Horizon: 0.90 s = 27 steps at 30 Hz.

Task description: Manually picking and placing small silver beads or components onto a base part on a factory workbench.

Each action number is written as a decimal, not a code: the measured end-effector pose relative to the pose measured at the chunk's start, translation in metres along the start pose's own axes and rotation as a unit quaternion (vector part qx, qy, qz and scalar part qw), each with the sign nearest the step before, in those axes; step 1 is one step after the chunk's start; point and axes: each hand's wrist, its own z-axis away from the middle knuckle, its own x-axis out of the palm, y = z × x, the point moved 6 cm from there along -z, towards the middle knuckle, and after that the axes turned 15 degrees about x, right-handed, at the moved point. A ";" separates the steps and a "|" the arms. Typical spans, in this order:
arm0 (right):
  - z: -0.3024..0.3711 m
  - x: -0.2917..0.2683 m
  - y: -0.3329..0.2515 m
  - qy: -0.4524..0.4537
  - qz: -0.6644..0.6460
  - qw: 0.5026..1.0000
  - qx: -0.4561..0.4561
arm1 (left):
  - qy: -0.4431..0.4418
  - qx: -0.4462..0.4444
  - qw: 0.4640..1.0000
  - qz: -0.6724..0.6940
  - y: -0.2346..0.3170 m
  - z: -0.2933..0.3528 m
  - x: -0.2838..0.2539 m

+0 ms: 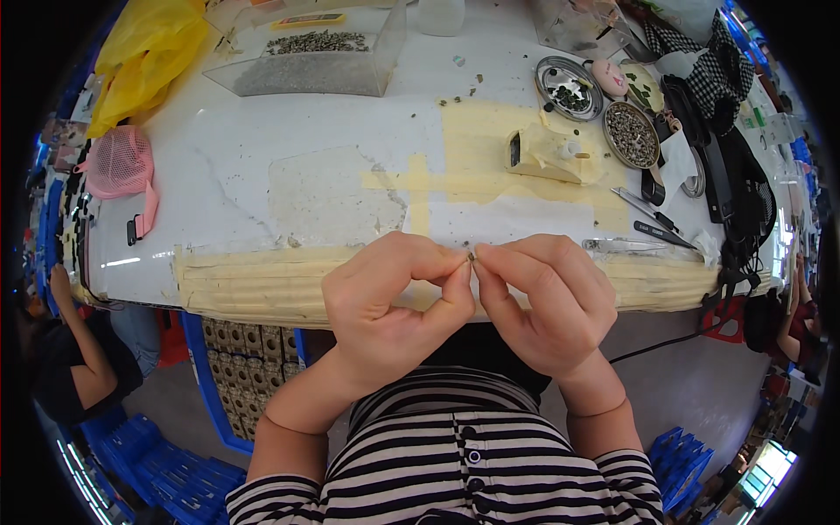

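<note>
Over the table's taped front edge, my left hand (pixel 394 302) and my right hand (pixel 551 302) meet fingertip to fingertip. Both are closed in a pinch, thumb against forefinger. Between them sits a tiny dark metallic piece (pixel 472 257), too small to make out its kind. Beyond the hands lies a sheet of white paper (pixel 516 219) with a few dark specks on it. Farther back a small block wrapped in yellow tape (pixel 547 157) carries a short peg.
Right of the paper lie tweezers (pixel 643 206), a round dish of small metal parts (pixel 631 135) and a round tin with dark bits (pixel 569 87). A clear bin (pixel 315 61) of small parts stands at the back left. A pink mesh pouch (pixel 120 164) lies far left. Other people sit at both sides.
</note>
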 end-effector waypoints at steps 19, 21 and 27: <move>-0.002 0.004 0.000 -0.001 -0.008 1.000 -0.003 | 0.033 -0.062 0.996 0.052 -0.008 0.004 0.001; -0.005 0.003 0.001 -0.021 0.005 1.000 -0.014 | -0.006 0.028 0.999 -0.035 0.001 -0.005 -0.002; -0.007 0.002 -0.002 -0.036 0.014 0.999 -0.011 | -0.024 0.091 0.993 -0.076 0.005 -0.009 -0.002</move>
